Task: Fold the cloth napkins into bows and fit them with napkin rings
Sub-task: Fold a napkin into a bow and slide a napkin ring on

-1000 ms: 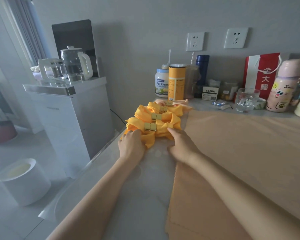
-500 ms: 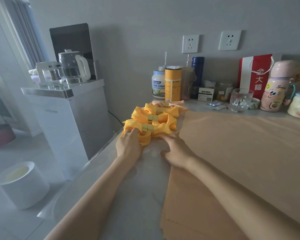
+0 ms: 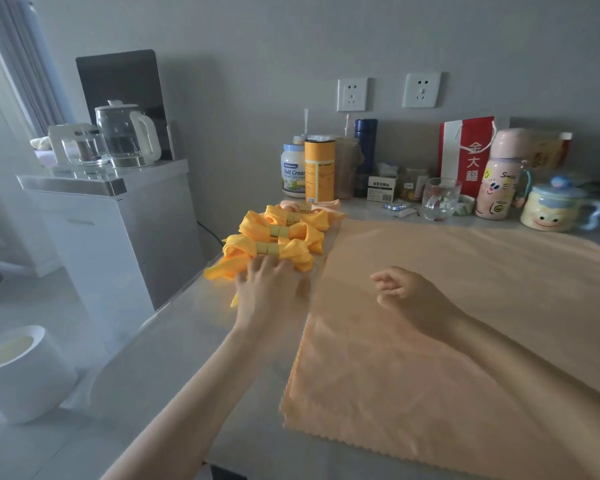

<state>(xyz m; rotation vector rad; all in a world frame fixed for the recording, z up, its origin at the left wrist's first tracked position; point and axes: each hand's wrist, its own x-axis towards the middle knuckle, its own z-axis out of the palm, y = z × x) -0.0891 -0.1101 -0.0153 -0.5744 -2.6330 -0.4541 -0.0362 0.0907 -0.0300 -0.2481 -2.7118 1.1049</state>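
Bow (image 3: 238, 249) at counter (image 3: 174, 358) edge; left hand (image 3: 267, 292) fingers straight on it; right hand (image 3: 413, 296) loosely curled, empty.

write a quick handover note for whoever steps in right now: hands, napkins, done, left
Left hand: open, fingertips on the nearest yellow bow, blurred.
Right hand: loosely curled, empty, over the flat peach napkin.
Done: four ringed bows in a row, three yellow, the farthest peach bow at the back.
Left to do: fold the flat napkin into a bow and ring it; no spare ring in view.
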